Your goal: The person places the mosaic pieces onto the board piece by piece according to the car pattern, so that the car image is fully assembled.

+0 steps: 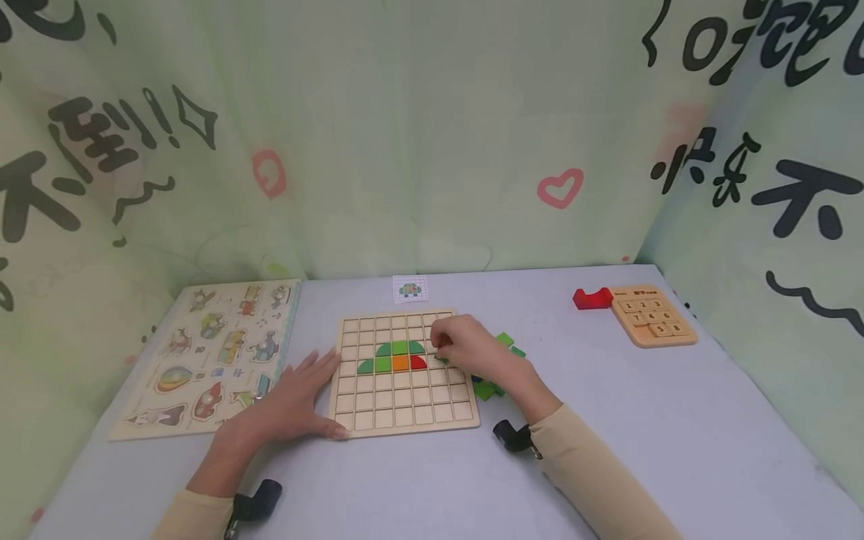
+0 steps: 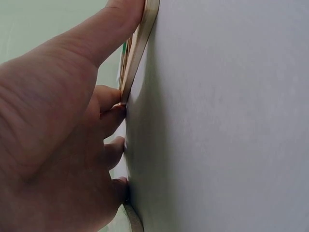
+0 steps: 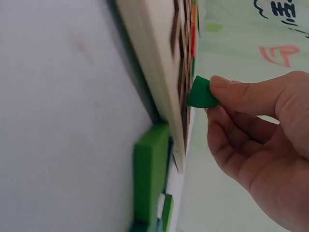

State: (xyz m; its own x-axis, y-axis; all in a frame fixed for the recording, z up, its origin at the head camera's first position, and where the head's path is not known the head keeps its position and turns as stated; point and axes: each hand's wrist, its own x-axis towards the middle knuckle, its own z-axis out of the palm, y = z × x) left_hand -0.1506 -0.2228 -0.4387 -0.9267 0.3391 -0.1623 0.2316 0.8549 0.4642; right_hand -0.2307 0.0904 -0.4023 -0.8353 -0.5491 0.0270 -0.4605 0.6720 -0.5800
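Note:
A wooden grid board lies on the table, with green, orange and red tiles set in a dome shape in its upper middle rows. My left hand lies flat on the table with straight fingers against the board's left edge; its thumb touches the front corner. My right hand is over the board's right side and pinches a small green tile just above the grid cells. Loose green tiles lie beside the board's right edge.
A wooden vehicle peg puzzle lies at the left. A small pattern card sits behind the board. At the back right are a red block and a wooden number slide puzzle. Printed curtain walls enclose the table.

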